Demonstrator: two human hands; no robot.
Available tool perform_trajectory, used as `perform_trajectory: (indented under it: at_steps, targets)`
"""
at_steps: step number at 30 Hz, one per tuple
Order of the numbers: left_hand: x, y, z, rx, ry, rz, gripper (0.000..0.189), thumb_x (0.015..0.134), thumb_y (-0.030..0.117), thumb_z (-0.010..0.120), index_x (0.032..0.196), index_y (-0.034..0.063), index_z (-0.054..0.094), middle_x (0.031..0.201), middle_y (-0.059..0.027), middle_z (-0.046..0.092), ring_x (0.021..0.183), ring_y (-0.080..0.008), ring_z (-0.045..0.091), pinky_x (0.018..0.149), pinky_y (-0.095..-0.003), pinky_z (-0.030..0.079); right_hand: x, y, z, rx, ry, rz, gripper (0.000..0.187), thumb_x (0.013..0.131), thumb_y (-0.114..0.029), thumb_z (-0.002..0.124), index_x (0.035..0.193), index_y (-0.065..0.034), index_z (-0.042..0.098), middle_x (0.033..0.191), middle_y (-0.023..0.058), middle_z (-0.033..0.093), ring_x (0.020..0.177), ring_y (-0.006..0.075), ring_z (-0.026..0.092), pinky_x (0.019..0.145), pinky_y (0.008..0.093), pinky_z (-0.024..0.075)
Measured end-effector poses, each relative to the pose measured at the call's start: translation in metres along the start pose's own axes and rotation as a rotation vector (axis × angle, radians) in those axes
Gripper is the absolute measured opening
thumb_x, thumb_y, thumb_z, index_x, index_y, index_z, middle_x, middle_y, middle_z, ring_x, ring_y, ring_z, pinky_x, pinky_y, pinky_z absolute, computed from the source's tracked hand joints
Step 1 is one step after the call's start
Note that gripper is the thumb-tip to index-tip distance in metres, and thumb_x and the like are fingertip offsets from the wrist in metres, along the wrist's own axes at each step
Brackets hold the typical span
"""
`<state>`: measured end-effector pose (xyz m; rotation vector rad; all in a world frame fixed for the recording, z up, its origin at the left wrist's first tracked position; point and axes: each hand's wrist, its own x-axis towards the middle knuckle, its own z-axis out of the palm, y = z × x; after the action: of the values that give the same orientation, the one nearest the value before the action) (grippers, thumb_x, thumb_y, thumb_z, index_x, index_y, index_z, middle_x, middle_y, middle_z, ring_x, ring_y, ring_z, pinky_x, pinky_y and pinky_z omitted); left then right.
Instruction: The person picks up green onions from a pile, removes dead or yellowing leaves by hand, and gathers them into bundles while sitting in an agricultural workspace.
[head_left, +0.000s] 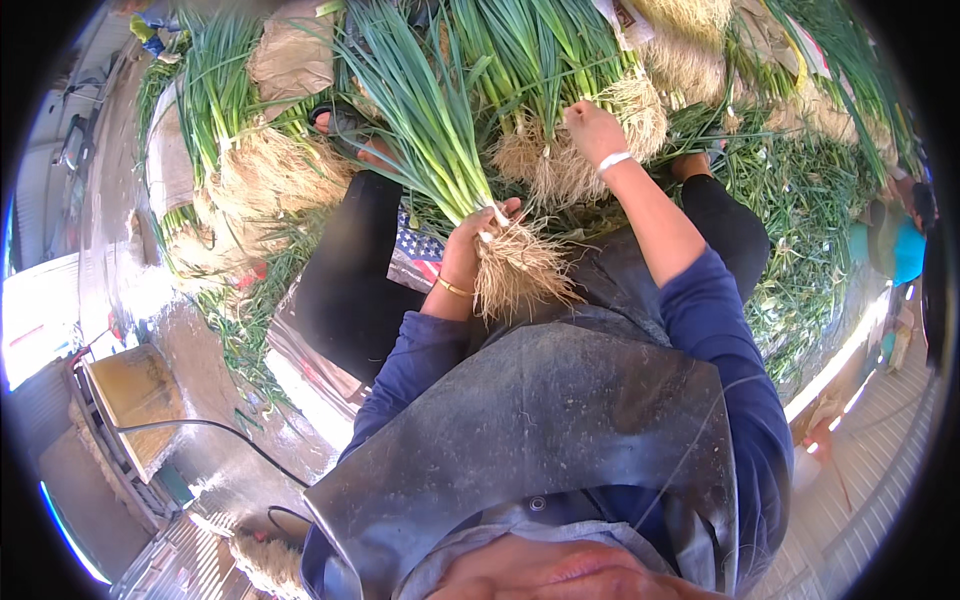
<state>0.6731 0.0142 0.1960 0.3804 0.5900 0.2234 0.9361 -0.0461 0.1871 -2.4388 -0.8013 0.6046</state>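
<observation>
My left hand (476, 236) is closed round the white lower stems of a bunch of green onions (450, 157). Their long green leaves point away from me, and the tangled pale roots (525, 266) hang over my dark apron (555, 405). My right hand (596, 135) is reached forward at the root end of another pile of green onions (525, 75), fingers bent together at the stems. Whether a stem is between those fingers cannot be told. Roots of that pile (547, 161) lie just left of my right wrist.
More rooted green onions (262, 169) are heaped at the left, with brown sacking (292, 56) beside them. Loose leaf trimmings (810, 225) cover the ground at the right. A tan box-like object (139, 405) stands lower left. Part of another person (154, 34) shows at the upper left.
</observation>
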Motion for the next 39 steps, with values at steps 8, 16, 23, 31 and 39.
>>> perform_trajectory:
  at_steps: [8, 16, 23, 31, 39]
  targets:
    - [0.006, 0.001, -0.014, 0.118, 0.073, 0.030, 0.037, 0.085, 0.018, 0.051, 0.114, -0.0057, 0.054, 0.108, -0.0143, 0.060, 0.096, -0.0227, 0.058, 0.080, -0.0349, 0.050, -0.024, -0.016, 0.044, 0.595, -0.502, 0.160, 0.011, 0.084, -0.018, 0.063, 0.087, -0.0066, 0.063, 0.069, 0.0053, 0.059, 0.061, 0.0130, 0.053, 0.060, 0.0245, 0.0459]
    - [0.001, -0.004, -0.004, 0.150, 0.117, -0.055, 0.025, 0.085, 0.015, 0.054, 0.097, -0.0061, 0.060, 0.087, -0.0126, 0.064, 0.076, -0.0212, 0.062, 0.071, -0.0305, 0.051, -0.084, -0.008, 0.061, 0.824, -0.603, 0.011, 0.021, 0.085, -0.027, 0.065, 0.087, -0.0053, 0.063, 0.073, -0.0001, 0.061, 0.064, 0.0075, 0.054, 0.058, 0.0217, 0.0434]
    - [0.011, -0.011, -0.024, 0.094, 0.083, -0.028, 0.030, 0.085, 0.017, 0.050, 0.100, -0.0076, 0.058, 0.085, -0.0156, 0.064, 0.075, -0.0241, 0.063, 0.072, -0.0330, 0.052, -0.079, -0.020, 0.053, 0.475, -0.332, -0.126, 0.027, 0.089, -0.031, 0.059, 0.078, -0.0063, 0.063, 0.063, 0.0012, 0.058, 0.053, 0.0076, 0.054, 0.049, 0.0222, 0.0423]
    - [-0.008, 0.009, 0.008, -0.178, -0.027, -0.013, 0.040, 0.082, 0.023, 0.056, 0.111, -0.0051, 0.052, 0.088, -0.0112, 0.060, 0.076, -0.0217, 0.060, 0.066, -0.0336, 0.051, -0.081, 0.050, 0.032, 1.418, 0.104, 0.481, 0.024, 0.093, -0.030, 0.052, 0.097, -0.0067, 0.058, 0.079, 0.0054, 0.062, 0.057, 0.0107, 0.056, 0.048, 0.0239, 0.0445]
    - [0.008, 0.000, -0.009, 0.062, -0.052, -0.033, 0.038, 0.084, 0.023, 0.055, 0.110, -0.0053, 0.053, 0.101, -0.0151, 0.061, 0.087, -0.0253, 0.061, 0.077, -0.0369, 0.051, 0.005, 0.022, 0.075, -0.004, -0.150, 0.081, 0.040, 0.085, -0.032, 0.058, 0.107, 0.0011, 0.060, 0.084, 0.0196, 0.065, 0.068, 0.0259, 0.064, 0.065, 0.0360, 0.0505]
